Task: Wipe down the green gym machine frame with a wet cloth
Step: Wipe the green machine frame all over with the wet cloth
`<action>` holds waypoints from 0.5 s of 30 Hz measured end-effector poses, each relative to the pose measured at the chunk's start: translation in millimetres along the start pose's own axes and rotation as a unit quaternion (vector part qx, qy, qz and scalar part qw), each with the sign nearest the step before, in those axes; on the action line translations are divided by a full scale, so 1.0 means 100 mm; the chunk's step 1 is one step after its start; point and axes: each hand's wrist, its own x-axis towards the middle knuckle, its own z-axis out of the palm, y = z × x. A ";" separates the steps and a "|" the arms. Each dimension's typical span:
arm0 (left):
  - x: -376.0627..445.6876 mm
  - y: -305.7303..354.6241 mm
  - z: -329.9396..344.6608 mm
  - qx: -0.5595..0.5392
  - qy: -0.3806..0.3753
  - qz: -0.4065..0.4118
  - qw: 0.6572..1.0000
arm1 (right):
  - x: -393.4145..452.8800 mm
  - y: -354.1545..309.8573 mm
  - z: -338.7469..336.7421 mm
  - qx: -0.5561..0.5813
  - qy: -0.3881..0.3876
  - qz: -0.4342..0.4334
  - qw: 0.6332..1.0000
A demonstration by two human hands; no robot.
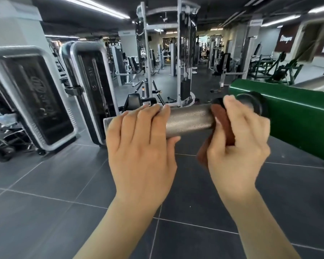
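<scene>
Knurled steel handle (189, 119) mid-frame, long axis horizontal, free end left, root in green frame (297, 116) at right. Left hand (142, 139) wrapped around handle; right hand (239, 139) pinching brown cloth (223, 118) against it.

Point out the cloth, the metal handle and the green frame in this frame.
cloth (223, 124), head view, on the brown fold that the right hand presses to the handle.
metal handle (189, 120), head view, on the bare knurled middle.
green frame (297, 116), head view, on its near face.

Both forearms are bare to the lower edge of the frame; the left hand (142, 146) and right hand (238, 146) wear no gloves, rings or watch.
</scene>
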 end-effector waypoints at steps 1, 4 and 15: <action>0.00 -0.01 0.00 0.001 0.002 0.001 1.000 | -0.07 -0.07 0.03 0.018 -0.009 -0.033 0.999; 0.00 -0.01 0.00 0.000 0.002 0.002 1.000 | -0.15 -0.12 0.05 0.058 -0.044 -0.138 0.988; 0.00 -0.01 0.02 -0.003 -0.004 0.011 1.000 | -0.09 -0.23 0.14 0.069 -0.037 -0.174 0.982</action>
